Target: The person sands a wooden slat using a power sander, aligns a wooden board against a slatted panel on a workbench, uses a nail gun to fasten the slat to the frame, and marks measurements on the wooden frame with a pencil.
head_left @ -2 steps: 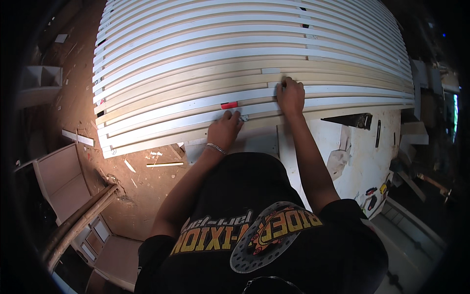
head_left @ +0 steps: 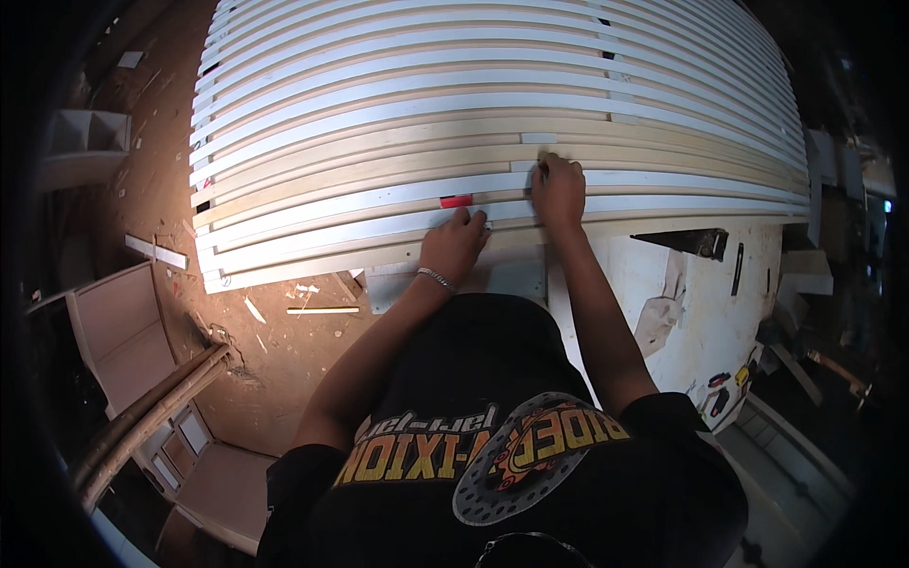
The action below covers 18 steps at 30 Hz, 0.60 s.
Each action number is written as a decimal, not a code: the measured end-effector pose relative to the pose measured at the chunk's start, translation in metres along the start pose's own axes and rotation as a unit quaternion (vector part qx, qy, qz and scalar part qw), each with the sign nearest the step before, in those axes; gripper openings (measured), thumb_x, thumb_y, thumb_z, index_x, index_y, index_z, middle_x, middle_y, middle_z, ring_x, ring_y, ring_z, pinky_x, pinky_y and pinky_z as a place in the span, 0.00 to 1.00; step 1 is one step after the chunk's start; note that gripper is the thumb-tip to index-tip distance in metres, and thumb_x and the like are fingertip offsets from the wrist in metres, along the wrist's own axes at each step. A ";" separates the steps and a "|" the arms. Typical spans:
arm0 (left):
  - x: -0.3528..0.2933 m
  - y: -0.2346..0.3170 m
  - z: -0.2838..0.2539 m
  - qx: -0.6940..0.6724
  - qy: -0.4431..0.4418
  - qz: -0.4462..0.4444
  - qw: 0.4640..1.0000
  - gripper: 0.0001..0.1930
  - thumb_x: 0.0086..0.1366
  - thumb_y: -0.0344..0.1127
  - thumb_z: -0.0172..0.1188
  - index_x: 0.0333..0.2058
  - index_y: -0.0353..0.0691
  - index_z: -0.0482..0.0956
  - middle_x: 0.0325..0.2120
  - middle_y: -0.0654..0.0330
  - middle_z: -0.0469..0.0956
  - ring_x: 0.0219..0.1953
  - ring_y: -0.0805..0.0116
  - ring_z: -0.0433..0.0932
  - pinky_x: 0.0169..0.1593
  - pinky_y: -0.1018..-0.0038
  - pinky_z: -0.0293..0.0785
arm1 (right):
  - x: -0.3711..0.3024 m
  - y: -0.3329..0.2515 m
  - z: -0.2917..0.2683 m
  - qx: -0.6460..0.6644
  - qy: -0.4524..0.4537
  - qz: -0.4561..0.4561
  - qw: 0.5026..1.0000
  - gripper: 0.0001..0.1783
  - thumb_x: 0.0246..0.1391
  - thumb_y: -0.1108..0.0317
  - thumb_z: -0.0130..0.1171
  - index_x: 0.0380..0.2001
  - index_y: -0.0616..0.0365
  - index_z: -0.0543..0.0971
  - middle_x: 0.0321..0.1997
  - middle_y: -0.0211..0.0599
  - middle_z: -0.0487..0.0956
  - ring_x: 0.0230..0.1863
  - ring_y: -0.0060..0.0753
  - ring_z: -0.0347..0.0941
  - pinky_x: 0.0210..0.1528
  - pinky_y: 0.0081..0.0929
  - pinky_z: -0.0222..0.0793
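Note:
A large panel of parallel white and bare-wood slats [head_left: 379,112] lies in front of me. My right hand [head_left: 559,194] is closed in a pinch at the right end of a small white block [head_left: 521,168], set between slats. To its left, my left hand [head_left: 453,244] rests on the near slats with bent fingers. A small patterned item [head_left: 489,226] shows beside its fingertips; the fingers hide how it is held. Just beyond that hand lies a red piece [head_left: 456,201] on a white slat. A second small white block [head_left: 539,138] sits farther up the panel.
A white work surface [head_left: 615,284] extends under the panel at right, with hand tools [head_left: 724,386] near its edge. Wood offcuts [head_left: 322,310] lie on the brown floor at left. Pale cabinet boxes [head_left: 123,322] and a bamboo pole [head_left: 156,426] stand at lower left.
My right hand and the small white block have slid slightly left along the slats. My left hand stays beside the red piece. The whole view has shifted a little.

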State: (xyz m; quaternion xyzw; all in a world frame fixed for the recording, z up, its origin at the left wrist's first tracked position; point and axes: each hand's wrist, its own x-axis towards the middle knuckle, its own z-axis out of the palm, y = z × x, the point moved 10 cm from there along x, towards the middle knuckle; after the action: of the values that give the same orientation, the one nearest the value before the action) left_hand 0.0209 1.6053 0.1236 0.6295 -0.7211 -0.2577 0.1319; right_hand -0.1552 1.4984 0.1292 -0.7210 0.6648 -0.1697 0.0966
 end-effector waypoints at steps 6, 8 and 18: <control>0.012 -0.006 0.006 0.046 -0.010 -0.023 0.999 0.20 0.66 0.50 0.63 0.50 0.44 0.77 0.46 0.53 0.80 0.36 0.51 0.85 0.37 0.58 0.83 | -0.004 -0.084 0.027 0.100 -0.029 -0.107 0.989 0.06 0.56 0.67 0.63 0.31 0.58 0.80 0.33 0.44 0.81 0.40 0.54 0.75 0.47 0.49 0.71; 0.012 -0.014 0.003 0.026 -0.004 -0.042 0.999 0.26 0.65 0.52 0.64 0.54 0.42 0.75 0.46 0.53 0.80 0.35 0.51 0.86 0.37 0.58 0.84 | 0.007 -0.070 0.016 0.132 0.021 -0.083 0.988 0.08 0.57 0.65 0.62 0.34 0.58 0.81 0.35 0.45 0.81 0.42 0.54 0.75 0.49 0.49 0.72; 0.021 -0.008 0.008 0.003 -0.026 -0.061 0.998 0.25 0.64 0.50 0.64 0.52 0.39 0.71 0.40 0.52 0.82 0.37 0.48 0.85 0.40 0.55 0.82 | 0.045 -0.023 0.013 0.014 -0.007 -0.015 1.000 0.12 0.54 0.63 0.64 0.36 0.60 0.80 0.34 0.48 0.81 0.43 0.58 0.75 0.48 0.52 0.72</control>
State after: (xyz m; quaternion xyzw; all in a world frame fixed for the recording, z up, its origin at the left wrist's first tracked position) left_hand 0.0195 1.5859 0.1096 0.6654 -0.6856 -0.2794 0.0955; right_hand -0.1261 1.4549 0.1311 -0.7310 0.6505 -0.1750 0.1090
